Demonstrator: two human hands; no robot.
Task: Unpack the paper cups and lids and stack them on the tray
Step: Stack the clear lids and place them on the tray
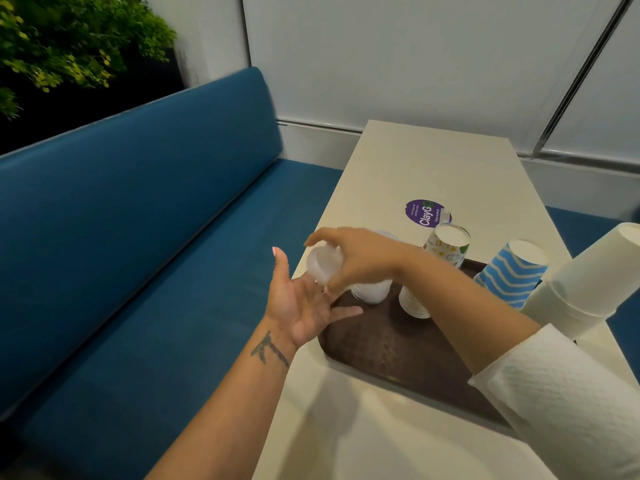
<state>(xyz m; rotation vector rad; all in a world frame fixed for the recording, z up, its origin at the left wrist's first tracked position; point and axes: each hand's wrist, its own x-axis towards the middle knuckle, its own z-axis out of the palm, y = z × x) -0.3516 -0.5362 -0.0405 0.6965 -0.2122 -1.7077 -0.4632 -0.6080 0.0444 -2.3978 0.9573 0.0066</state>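
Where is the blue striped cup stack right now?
The blue striped cup stack stands upside down at the tray's far right, between the patterned cup stack and the tall white stack.

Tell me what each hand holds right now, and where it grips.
Right hand fingers grip a translucent white lid stack from above, around its side. Left hand is open underneath, gripping nothing.

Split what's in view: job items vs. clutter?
Job:
brown tray
translucent lids, held by right hand over open left hand
white cup stack
blue wavy cups
printed cups

Not job:
purple sticker
blue bench
plant
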